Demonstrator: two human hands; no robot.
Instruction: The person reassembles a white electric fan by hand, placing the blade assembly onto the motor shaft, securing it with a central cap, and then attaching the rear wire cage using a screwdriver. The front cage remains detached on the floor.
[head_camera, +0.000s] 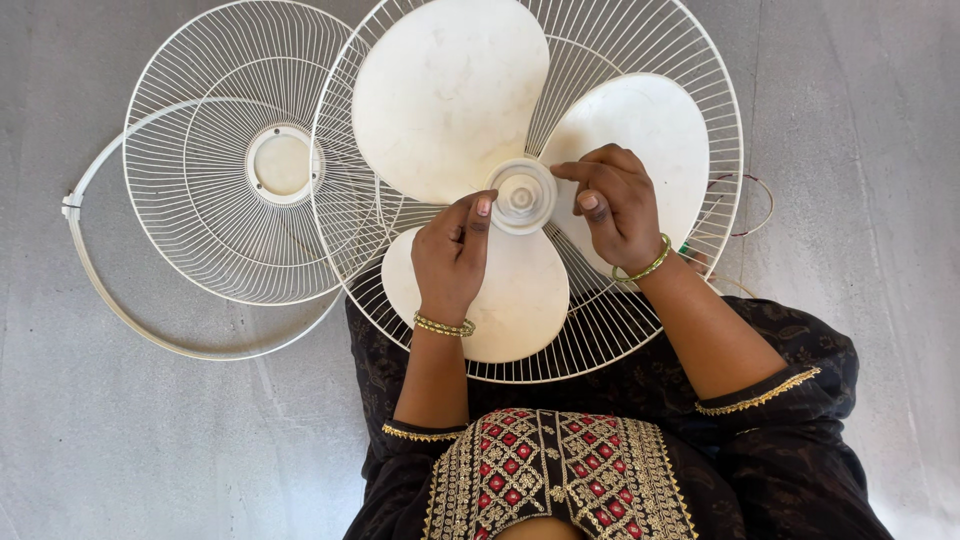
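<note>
Head view: both hands' fingers (478, 212) pinch white fan hub (521, 196).

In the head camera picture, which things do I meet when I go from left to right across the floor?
White plastic ring → loose wire grille → left hand → round hub cap → right hand → thin wire loop.

Rear grille (640, 330) top cut off, motor hidden.

No packages, labels, signs or screens are showing anywhere in this view — nothing printed, boxed or lit is lying on the floor or sitting among the parts.
</note>
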